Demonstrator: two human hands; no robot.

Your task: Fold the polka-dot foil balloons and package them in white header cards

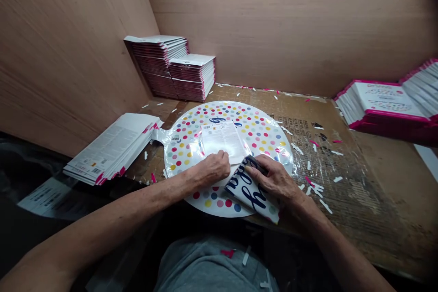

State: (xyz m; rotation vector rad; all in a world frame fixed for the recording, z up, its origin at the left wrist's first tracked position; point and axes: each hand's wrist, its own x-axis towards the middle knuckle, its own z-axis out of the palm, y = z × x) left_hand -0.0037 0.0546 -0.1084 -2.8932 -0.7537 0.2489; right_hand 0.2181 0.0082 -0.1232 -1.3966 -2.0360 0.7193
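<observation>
A round white foil balloon [263, 127] with coloured dots lies flat on the cardboard-covered table, its tail pointing left. On top of it rests a white printed packet [221, 139]. My left hand [219, 165] is closed at the packet's lower edge, the fingers pinched together; what they hold is too small to make out. My right hand [273, 175] grips a folded dotted foil piece [251, 191] with dark blue lettering, thumb on top, just right of the packet and over the balloon's lower right part.
Stacked packets with pink edges [193, 75] stand at the back left. More packets [112, 146] lie fanned at left, and others [386, 100] stand at right. Paper scraps [316, 187] litter the cardboard [362, 182]. Wooden panels [273, 23] enclose the back and left.
</observation>
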